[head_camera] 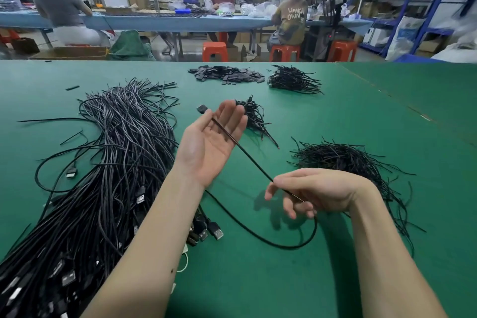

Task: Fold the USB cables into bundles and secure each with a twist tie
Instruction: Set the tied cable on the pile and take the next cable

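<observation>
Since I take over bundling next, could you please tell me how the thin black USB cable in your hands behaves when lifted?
The thin black USB cable probably feels light and floppy: beyond the right hand it sags into a loop on the green table. It seems to slide easily, lying across the open left hand.

— Was anything readable in that workshop?

— Only one thing. The olive-brown T-shirt [293,20] on the person seated at the far blue-covered workbench [160,22] carried pale letters across its back: "UNKN" above "OWN".

— Nothing on the boxes or shelves?

— Any printing there was too blurred and small to make out.
</observation>
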Motion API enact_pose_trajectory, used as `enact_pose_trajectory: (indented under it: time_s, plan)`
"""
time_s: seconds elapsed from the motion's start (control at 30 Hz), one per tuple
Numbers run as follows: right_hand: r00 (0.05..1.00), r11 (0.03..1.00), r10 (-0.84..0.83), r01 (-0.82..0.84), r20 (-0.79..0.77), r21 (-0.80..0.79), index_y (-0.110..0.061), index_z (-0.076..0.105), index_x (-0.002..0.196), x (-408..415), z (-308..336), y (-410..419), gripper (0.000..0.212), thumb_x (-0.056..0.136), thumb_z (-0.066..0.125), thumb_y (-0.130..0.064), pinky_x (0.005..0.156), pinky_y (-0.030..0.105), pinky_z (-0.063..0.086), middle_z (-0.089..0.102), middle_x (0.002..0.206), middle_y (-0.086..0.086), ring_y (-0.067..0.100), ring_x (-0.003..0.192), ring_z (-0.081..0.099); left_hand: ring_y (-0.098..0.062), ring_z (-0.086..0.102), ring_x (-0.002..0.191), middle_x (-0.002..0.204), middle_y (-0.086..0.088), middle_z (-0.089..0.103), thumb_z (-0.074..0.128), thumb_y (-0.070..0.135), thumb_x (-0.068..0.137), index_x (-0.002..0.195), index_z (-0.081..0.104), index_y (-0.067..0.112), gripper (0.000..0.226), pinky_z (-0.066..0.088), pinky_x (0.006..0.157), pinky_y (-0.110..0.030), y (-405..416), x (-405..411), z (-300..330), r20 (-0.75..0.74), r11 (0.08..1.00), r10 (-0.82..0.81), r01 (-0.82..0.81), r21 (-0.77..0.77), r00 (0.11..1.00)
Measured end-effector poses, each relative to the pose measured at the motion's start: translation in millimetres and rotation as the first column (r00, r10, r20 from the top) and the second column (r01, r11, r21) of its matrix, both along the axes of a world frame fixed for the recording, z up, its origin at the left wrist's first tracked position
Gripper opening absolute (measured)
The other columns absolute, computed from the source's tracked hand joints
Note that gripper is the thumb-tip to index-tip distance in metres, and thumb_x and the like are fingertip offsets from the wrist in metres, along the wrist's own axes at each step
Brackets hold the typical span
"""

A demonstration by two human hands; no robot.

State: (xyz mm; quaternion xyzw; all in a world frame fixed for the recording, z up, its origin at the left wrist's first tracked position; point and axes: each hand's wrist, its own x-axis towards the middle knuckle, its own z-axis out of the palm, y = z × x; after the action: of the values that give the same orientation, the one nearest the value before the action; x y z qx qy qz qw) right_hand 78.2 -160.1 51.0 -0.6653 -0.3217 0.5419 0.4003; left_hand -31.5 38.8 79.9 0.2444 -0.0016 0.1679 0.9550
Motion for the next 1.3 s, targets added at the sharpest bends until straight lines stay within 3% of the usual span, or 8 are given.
enact_pose_trajectory:
  time_s: [0.1,0.33,0.5,0.63,0.77,1.07,1.2,1.3]
  plan:
    - [0.959,0.973,-0.2,0.219,0.198,-0.076,-0.014,0.069,0.112,2,-2,11,0.031,0.099,0.06,-0.041,0.04,0.017,0.028,0.063,0.066,0.002,0.006,0.043,0.036,-0.022,0.075,0.085,0.09,-0.008,0.077,0.032,0.026,0.107,0.086,0.079,0.007,0.054,0.06,0.076,-0.033,-4,-4,-1,-0.045,0.957,-0.132,0.139,0.255,0.99]
    - [0.708,0.677,-0.696,0.589,0.122,0.441,-0.02,0.064,0.099,-3,32,31,0.006,0.101,0.059,-0.019,0.04,0.015,0.03,0.061,0.072,-0.005,0.004,0.045,0.042,-0.033,0.071,0.106,0.111,-0.023,0.072,0.029,0.031,0.109,0.111,0.069,0.0,0.051,0.059,0.088,-0.036,-21,3,-12,-0.363,0.596,-0.126,0.363,0.716,0.923]
    - [0.752,0.732,-0.6,0.381,0.271,0.565,-0.021,0.066,0.092,-29,53,46,0.018,0.102,0.054,-0.014,0.048,0.017,0.042,0.064,0.075,-0.006,0.005,0.052,0.05,-0.027,0.072,0.096,0.099,-0.013,0.074,0.033,0.028,0.109,0.106,0.066,0.003,0.042,0.058,0.092,-0.04,-27,7,-12,-0.313,0.656,0.048,0.206,0.726,0.949]
    - [0.976,0.878,-0.21,0.164,0.054,0.449,-0.009,0.059,0.097,-32,46,36,0.006,0.101,0.055,-0.01,0.072,0.04,0.059,0.062,0.082,0.002,0.016,0.07,0.06,-0.02,0.073,0.094,0.105,-0.012,0.075,0.025,0.029,0.11,0.114,0.063,0.002,0.047,0.059,0.078,-0.031,-11,4,-4,-0.165,0.843,0.123,-0.015,0.537,0.979]
    - [0.986,0.946,0.074,-0.021,-0.151,0.324,-0.009,0.06,0.095,-26,22,23,0.007,0.096,0.052,-0.009,0.094,0.053,0.052,0.057,0.09,0.013,0.025,0.086,0.061,-0.027,0.067,0.116,0.123,-0.018,0.069,0.023,0.031,0.11,0.123,0.059,-0.002,0.05,0.057,0.091,-0.033,6,-1,0,-0.062,0.947,0.05,-0.027,0.319,0.997]
    - [0.983,0.977,-0.176,0.18,-0.051,0.11,-0.019,0.066,0.09,-13,1,27,0.028,0.1,0.045,-0.003,0.035,0.011,0.022,0.049,0.068,-0.001,0.005,0.049,0.042,-0.023,0.072,0.103,0.115,-0.014,0.073,0.029,0.031,0.108,0.104,0.078,0.006,0.055,0.059,0.08,-0.03,0,-5,0,-0.089,0.9,-0.137,0.161,0.404,0.987]
    - [0.735,0.746,-0.506,0.635,-0.451,0.198,-0.017,0.058,0.094,-4,14,29,0.02,0.1,0.045,-0.003,0.03,0.008,0.02,0.048,0.065,-0.001,0.001,0.043,0.036,-0.025,0.074,0.095,0.105,-0.015,0.075,0.032,0.033,0.105,0.099,0.079,0.01,0.053,0.059,0.075,-0.029,-1,-11,-3,-0.222,0.695,-0.186,0.288,0.659,0.957]
    - [0.75,0.733,-0.575,0.65,-0.326,0.203,-0.017,0.057,0.099,-9,29,34,0.01,0.101,0.049,-0.011,0.031,0.011,0.022,0.055,0.072,0.004,0.003,0.043,0.037,-0.032,0.073,0.097,0.105,-0.02,0.074,0.031,0.031,0.107,0.101,0.075,0.002,0.053,0.059,0.077,-0.031,-8,-10,-5,-0.373,0.484,-0.16,0.402,0.777,0.914]
